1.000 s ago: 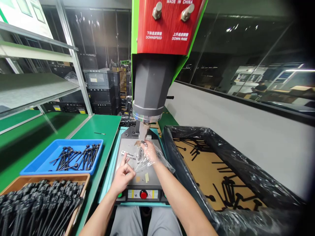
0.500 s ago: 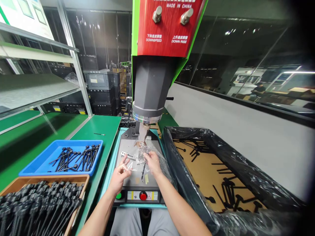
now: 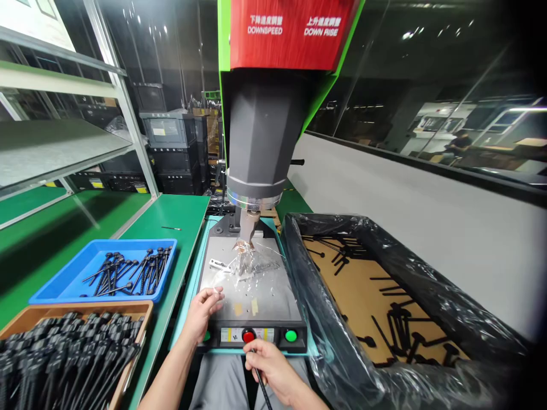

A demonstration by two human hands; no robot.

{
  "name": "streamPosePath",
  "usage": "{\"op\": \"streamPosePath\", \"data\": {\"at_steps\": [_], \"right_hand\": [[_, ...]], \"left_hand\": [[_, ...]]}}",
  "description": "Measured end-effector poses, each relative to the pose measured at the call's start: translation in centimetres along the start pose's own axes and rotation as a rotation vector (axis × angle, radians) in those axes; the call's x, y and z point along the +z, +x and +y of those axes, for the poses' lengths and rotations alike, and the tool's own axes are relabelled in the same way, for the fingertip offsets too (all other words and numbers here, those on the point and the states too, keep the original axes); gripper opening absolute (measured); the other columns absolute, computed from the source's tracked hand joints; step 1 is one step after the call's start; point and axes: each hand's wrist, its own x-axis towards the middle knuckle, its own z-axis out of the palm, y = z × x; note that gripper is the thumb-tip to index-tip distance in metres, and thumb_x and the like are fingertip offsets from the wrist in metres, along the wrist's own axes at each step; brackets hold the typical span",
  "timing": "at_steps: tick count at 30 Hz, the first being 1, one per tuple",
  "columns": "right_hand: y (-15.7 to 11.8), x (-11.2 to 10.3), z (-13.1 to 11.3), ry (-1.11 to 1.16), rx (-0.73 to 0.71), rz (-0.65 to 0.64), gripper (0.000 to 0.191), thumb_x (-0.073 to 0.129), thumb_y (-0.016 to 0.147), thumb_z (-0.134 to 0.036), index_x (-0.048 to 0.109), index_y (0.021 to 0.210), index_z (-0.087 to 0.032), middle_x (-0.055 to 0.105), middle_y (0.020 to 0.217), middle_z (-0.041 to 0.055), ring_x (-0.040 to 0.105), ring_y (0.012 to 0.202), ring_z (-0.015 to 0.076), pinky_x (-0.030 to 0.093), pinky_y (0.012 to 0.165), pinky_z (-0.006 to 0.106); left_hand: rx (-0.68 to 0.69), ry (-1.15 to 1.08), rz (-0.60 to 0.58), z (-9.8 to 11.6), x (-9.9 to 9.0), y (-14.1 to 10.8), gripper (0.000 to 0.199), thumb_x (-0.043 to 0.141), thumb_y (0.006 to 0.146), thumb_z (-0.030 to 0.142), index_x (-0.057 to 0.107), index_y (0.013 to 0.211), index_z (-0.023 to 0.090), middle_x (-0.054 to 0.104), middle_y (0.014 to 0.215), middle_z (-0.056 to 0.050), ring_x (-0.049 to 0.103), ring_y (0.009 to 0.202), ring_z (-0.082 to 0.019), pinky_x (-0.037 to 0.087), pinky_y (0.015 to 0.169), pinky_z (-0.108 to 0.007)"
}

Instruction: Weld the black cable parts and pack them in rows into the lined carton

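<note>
My right hand (image 3: pixel 273 367) is closed on the end of a thin black rod (image 3: pixel 262 389), low in front of the machine's red button (image 3: pixel 248 336). The rod slants down toward my lap, and its lower end runs out of view. Over the left front of the metal work plate (image 3: pixel 273 304) is my left hand (image 3: pixel 204 312), fingers curled and tips pinched, with a small whitish bit at the tips too small to name. Behind both hands a clear plastic-covered fixture (image 3: pixel 245 267) lies under the machine's metal horn (image 3: pixel 248 228).
To the left are a blue tray (image 3: pixel 64 287) of black rods with round heads and a brown tray (image 3: pixel 147 310) heaped with black parts. A plastic-lined bin (image 3: pixel 337 336) on the right holds more rods. A green button (image 3: pixel 291 336) sits on the machine's front.
My right hand has drawn back from the fixture toward my lap with the black rod. My left hand has lowered slightly, and the white strips by its fingers are mostly out of sight.
</note>
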Motion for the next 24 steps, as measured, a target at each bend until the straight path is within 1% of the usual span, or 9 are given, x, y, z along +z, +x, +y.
{"op": "streamPosePath", "data": {"at_steps": [3, 6, 8, 10, 12, 14, 16, 20, 24], "right_hand": [[-0.5, 0.1, -0.1, 0.044, -0.043, 0.041, 0.043, 0.073, 0.064, -0.040, 0.060, 0.096, -0.014, 0.060, 0.067, -0.0017, 0.047, 0.046, 0.0062, 0.021, 0.040, 0.019], [-1.0, 0.1, -0.7, 0.063, -0.120, 0.062, 0.045, 0.076, 0.064, -0.038, 0.062, 0.100, -0.015, 0.056, 0.065, -0.0037, 0.048, 0.051, 0.0076, 0.026, 0.045, 0.019], [-1.4, 0.1, -1.4, 0.058, -0.205, 0.067, 0.046, 0.076, 0.066, -0.039, 0.062, 0.104, -0.016, 0.060, 0.070, -0.0011, 0.052, 0.057, 0.0103, 0.033, 0.049, 0.021], [-1.6, 0.3, -2.3, 0.040, -0.319, 0.083, 0.048, 0.077, 0.067, -0.038, 0.061, 0.108, -0.018, 0.065, 0.081, 0.0033, 0.058, 0.069, 0.0150, 0.042, 0.059, 0.025], [-1.6, 0.7, -3.0, 0.009, -0.424, 0.112, 0.051, 0.078, 0.067, -0.037, 0.060, 0.111, -0.019, 0.067, 0.085, 0.0053, 0.061, 0.077, 0.0190, 0.047, 0.069, 0.031], [-1.5, 1.3, -3.6, -0.041, -0.496, 0.146, 0.051, 0.077, 0.069, -0.037, 0.060, 0.114, -0.020, 0.068, 0.084, 0.0055, 0.062, 0.077, 0.0203, 0.049, 0.071, 0.034], [-1.5, 1.9, -4.0, -0.089, -0.540, 0.186, 0.051, 0.076, 0.071, -0.038, 0.059, 0.116, -0.022, 0.069, 0.086, 0.0067, 0.063, 0.077, 0.0212, 0.050, 0.069, 0.034], [-1.6, 2.4, -3.9, -0.096, -0.573, 0.239, 0.052, 0.075, 0.072, -0.039, 0.058, 0.119, -0.022, 0.068, 0.104, 0.0120, 0.064, 0.094, 0.0255, 0.051, 0.079, 0.036], [-1.8, 2.1, -3.4, -0.032, -0.539, 0.269, 0.056, 0.076, 0.071, -0.043, 0.055, 0.118, -0.020, 0.069, 0.099, 0.0119, 0.066, 0.087, 0.0248, 0.052, 0.078, 0.036]], "left_hand": [[0.038, 0.050, 0.136, -0.9, -0.7, 0.2, 0.049, 0.077, 0.064, 0.039, 0.062, 0.104, 0.015, 0.062, 0.118, -0.015, 0.061, 0.107, -0.028, 0.050, 0.085, -0.036], [0.192, 0.197, 0.373, -1.5, -1.5, -0.4, 0.052, 0.075, 0.066, 0.040, 0.059, 0.110, 0.016, 0.061, 0.119, -0.014, 0.057, 0.113, -0.028, 0.045, 0.096, -0.041], [0.303, 0.309, 0.433, -1.6, -1.5, -1.5, 0.048, 0.071, 0.070, 0.040, 0.059, 0.111, 0.018, 0.061, 0.119, -0.013, 0.056, 0.114, -0.028, 0.043, 0.098, -0.042], [0.362, 0.391, 0.309, -1.4, -0.7, -3.1, 0.037, 0.067, 0.075, 0.040, 0.063, 0.105, 0.018, 0.061, 0.117, -0.013, 0.056, 0.112, -0.028, 0.045, 0.096, -0.042], [0.368, 0.459, 0.063, -0.9, 0.9, -4.8, 0.025, 0.065, 0.078, 0.038, 0.067, 0.092, 0.018, 0.062, 0.114, -0.013, 0.057, 0.109, -0.028, 0.046, 0.093, -0.041], [0.348, 0.497, -0.158, -0.4, 2.8, -6.2, 0.019, 0.065, 0.079, 0.034, 0.069, 0.089, 0.019, 0.062, 0.114, -0.013, 0.058, 0.108, -0.028, 0.046, 0.092, -0.040], [0.339, 0.496, -0.280, 0.0, 4.5, -7.2, 0.015, 0.068, 0.077, 0.030, 0.070, 0.089, 0.021, 0.062, 0.113, -0.012, 0.058, 0.106, -0.026, 0.045, 0.094, -0.039], [0.328, 0.478, -0.310, 0.3, 6.2, -7.8, 0.010, 0.067, 0.078, 0.029, 0.072, 0.083, 0.022, 0.063, 0.101, -0.009, 0.059, 0.095, -0.023, 0.048, 0.086, -0.034], [0.340, 0.521, -0.346, 0.2, 6.4, -7.9, 0.016, 0.064, 0.082, 0.032, 0.074, 0.091, 0.024, 0.063, 0.095, -0.008, 0.059, 0.088, -0.020, 0.049, 0.081, -0.032]]}}
